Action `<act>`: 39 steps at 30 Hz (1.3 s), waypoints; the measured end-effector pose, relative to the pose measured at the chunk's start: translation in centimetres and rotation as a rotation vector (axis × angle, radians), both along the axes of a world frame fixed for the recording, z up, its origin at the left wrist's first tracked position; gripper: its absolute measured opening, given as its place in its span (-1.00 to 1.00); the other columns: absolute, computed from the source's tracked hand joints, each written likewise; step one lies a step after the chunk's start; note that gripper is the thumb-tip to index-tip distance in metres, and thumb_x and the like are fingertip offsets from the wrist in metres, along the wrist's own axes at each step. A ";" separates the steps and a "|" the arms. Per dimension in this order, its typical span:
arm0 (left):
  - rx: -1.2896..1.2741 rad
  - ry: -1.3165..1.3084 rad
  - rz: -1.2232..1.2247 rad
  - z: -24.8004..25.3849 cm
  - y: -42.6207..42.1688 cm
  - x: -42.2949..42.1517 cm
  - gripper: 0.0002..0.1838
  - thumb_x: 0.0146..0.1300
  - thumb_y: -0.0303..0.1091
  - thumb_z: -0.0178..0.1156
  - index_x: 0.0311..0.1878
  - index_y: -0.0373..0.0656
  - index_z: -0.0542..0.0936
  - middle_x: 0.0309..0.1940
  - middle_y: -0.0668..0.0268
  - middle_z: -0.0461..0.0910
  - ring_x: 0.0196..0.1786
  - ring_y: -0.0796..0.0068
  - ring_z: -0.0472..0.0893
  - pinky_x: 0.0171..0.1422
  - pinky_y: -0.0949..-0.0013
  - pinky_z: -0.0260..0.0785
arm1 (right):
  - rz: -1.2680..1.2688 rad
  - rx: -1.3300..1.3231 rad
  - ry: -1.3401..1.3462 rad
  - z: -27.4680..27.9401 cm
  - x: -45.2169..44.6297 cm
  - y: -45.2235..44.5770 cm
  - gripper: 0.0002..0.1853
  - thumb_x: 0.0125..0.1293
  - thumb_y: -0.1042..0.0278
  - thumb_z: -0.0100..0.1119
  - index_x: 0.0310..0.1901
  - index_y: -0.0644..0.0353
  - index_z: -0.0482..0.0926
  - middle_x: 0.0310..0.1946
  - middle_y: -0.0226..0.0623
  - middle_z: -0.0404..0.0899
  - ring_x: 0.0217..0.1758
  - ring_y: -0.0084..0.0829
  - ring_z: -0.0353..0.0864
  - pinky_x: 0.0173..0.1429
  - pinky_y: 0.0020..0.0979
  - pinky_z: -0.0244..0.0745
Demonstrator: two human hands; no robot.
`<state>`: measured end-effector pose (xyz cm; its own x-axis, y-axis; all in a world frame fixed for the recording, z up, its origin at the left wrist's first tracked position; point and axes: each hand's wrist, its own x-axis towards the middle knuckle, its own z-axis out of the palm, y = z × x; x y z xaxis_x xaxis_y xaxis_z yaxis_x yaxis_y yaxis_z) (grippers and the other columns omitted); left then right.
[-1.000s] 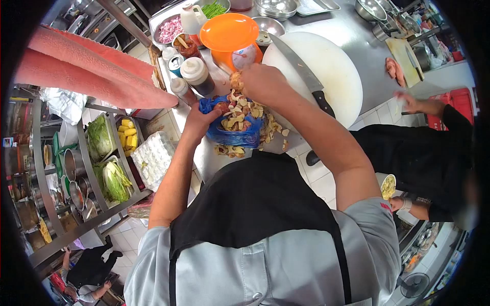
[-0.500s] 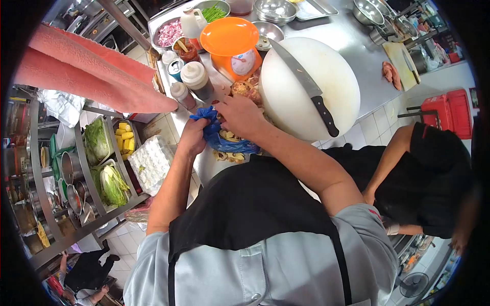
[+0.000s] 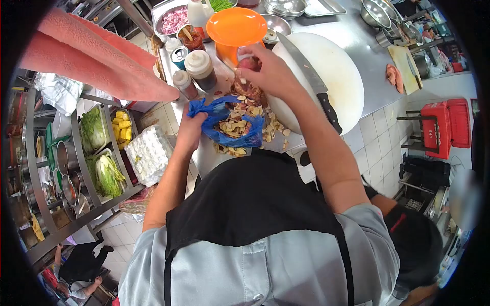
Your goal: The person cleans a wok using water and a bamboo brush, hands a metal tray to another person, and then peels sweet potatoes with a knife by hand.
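Looks like a restaurant kitchen tbh. Got a stainless tabletop with squeeze bottles lined up near its left edge and a big round cutting board at the near edge, plus a metal rack holding cabbage and corn, tiled floor, co-worker in black.

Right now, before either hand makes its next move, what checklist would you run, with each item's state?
1. Left hand gripping the blue bag: ok.
2. Bag mouth open: ok.
3. All peelings inside the bag: not ok, some lie beside it.
4. Right hand holding the reddish piece: ok.
5. Firmness of that hold: cannot tell.
6. Knife lying on the white board, untouched by either hand: ok.
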<state>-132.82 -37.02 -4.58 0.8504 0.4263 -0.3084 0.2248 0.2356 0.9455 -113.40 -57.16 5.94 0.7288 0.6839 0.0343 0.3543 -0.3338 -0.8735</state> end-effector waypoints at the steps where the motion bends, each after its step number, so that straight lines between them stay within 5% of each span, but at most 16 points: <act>1: 0.245 -0.011 -0.045 1.0 -0.3 -0.1 -0.51 0.30 -0.49 0.16 0.32 -0.23 0.47 0.14 0.06 0.60 0.11 0.20 0.63 0.29 0.18 0.47 | 0.017 -0.040 -0.110 -0.3 1.3 0.2 -0.59 0.25 0.27 0.49 0.09 0.18 0.62 -0.14 -0.27 0.66 -0.06 -0.39 0.70 0.09 -0.36 0.58; 4: 1.204 -0.266 0.033 5.5 -1.8 0.0 -0.51 0.34 -0.38 0.25 0.33 -0.27 0.52 0.13 0.04 0.64 0.17 0.08 0.65 0.30 0.12 0.46 | 0.126 -0.188 -0.266 -1.2 2.8 -0.3 -0.62 0.24 0.15 0.46 0.00 0.16 0.64 -0.16 -0.19 0.69 -0.08 -0.26 0.71 0.03 -0.25 0.57; 10: 0.892 0.032 -0.494 5.8 -2.7 1.7 -0.71 0.27 -0.42 0.28 0.06 -0.17 0.68 0.05 0.16 0.68 0.09 0.01 0.61 0.16 0.00 0.45 | 0.164 -0.445 -0.293 -1.6 3.1 0.2 -0.52 0.16 0.01 0.53 -0.04 0.18 0.66 -0.22 -0.14 0.74 -0.11 -0.12 0.74 0.02 -0.14 0.60; 13: 1.369 -0.179 -0.398 1.4 -3.4 3.8 -0.62 0.22 -0.46 0.25 0.13 -0.12 0.67 0.06 0.21 0.69 0.12 0.07 0.60 0.16 0.02 0.46 | 0.133 -0.615 -0.400 -0.2 2.5 1.1 -0.47 0.14 -0.04 0.55 -0.01 0.18 0.67 -0.16 -0.10 0.76 -0.02 -0.05 0.75 0.04 -0.09 0.63; 19: 1.443 -0.130 -0.524 0.7 -3.5 5.5 -0.50 0.15 -0.41 0.33 0.22 -0.04 0.62 0.14 0.24 0.67 0.18 0.13 0.57 0.23 -0.05 0.40 | 0.170 -0.813 -0.360 1.3 3.4 2.0 -0.47 0.14 0.01 0.56 0.03 0.19 0.67 -0.04 -0.09 0.77 0.10 -0.05 0.76 0.14 0.02 0.64; 23: 1.441 -0.008 -0.669 2.0 -2.7 5.6 -0.50 0.09 -0.30 0.41 0.14 -0.07 0.59 0.08 0.21 0.66 0.21 0.09 0.56 0.28 -0.12 0.32 | 0.027 -0.687 -0.385 0.9 3.0 2.1 -0.44 0.15 0.14 0.54 0.14 0.20 0.61 0.00 -0.03 0.75 0.08 0.00 0.77 0.18 0.07 0.61; 26: 1.364 -0.006 -0.671 2.9 -2.3 5.1 -0.54 0.09 -0.28 0.43 0.07 -0.11 0.57 0.02 0.16 0.66 0.19 0.05 0.56 0.26 -0.09 0.30 | -0.042 -0.682 -0.414 -1.3 2.5 2.8 -0.71 0.55 0.22 -0.02 0.15 0.08 0.57 -0.04 -0.09 0.76 0.08 0.01 0.77 0.17 0.16 0.51; 28: 1.290 -0.091 -0.623 2.7 -1.8 4.5 -0.64 0.11 -0.35 0.39 -0.02 -0.14 0.56 -0.05 0.12 0.67 0.12 0.02 0.59 0.19 -0.04 0.33 | -0.015 -0.683 -0.393 -0.8 2.2 2.6 -0.71 0.54 0.24 -0.02 0.17 0.06 0.57 -0.01 -0.03 0.74 0.11 0.03 0.75 0.18 0.16 0.49; 32: 0.897 0.022 -0.723 3.5 -0.2 4.5 -0.58 0.18 -0.41 0.38 0.10 -0.17 0.51 -0.11 0.10 0.64 0.02 0.10 0.62 0.17 0.08 0.40 | -0.026 -0.638 -0.476 -2.4 1.6 1.8 -0.68 0.53 0.25 -0.04 0.22 0.02 0.55 0.04 0.04 0.70 0.15 0.01 0.71 0.20 0.15 0.47; 35: 0.660 0.087 -0.656 4.9 -0.3 4.2 -0.58 0.23 -0.48 0.34 0.15 -0.16 0.49 -0.16 0.18 0.60 -0.07 0.30 0.60 0.09 0.23 0.45 | -0.131 -0.491 -0.717 -3.2 -0.5 1.5 -0.56 0.28 0.28 0.34 0.18 0.17 0.57 -0.05 -0.08 0.68 0.13 -0.02 0.69 0.13 0.13 0.53; 38: 0.600 -0.065 -0.551 4.1 -0.4 3.8 -0.61 0.26 -0.55 0.29 0.14 -0.15 0.49 -0.19 0.31 0.55 -0.11 0.48 0.56 0.03 0.33 0.47 | 0.291 -0.279 -0.481 -3.7 -3.6 1.0 -0.56 0.17 0.15 0.43 0.04 0.17 0.64 -0.06 -0.13 0.65 0.14 -0.05 0.65 0.14 0.11 0.52; 39: 0.586 -0.130 -0.542 3.0 -0.4 3.4 -0.62 0.28 -0.57 0.26 0.14 -0.15 0.47 -0.19 0.33 0.54 -0.08 0.49 0.56 0.06 0.34 0.46 | 0.270 -0.399 -0.444 -3.7 -5.2 1.1 -0.58 0.11 0.10 0.45 -0.04 0.14 0.67 -0.08 -0.14 0.65 0.13 -0.06 0.65 0.13 0.10 0.52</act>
<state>-129.47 -37.40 -1.60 0.9989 0.0062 -0.0466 0.0449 -0.4169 0.9078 -118.57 -56.10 2.23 0.5048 0.8633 -0.0015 0.7695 -0.4507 -0.4524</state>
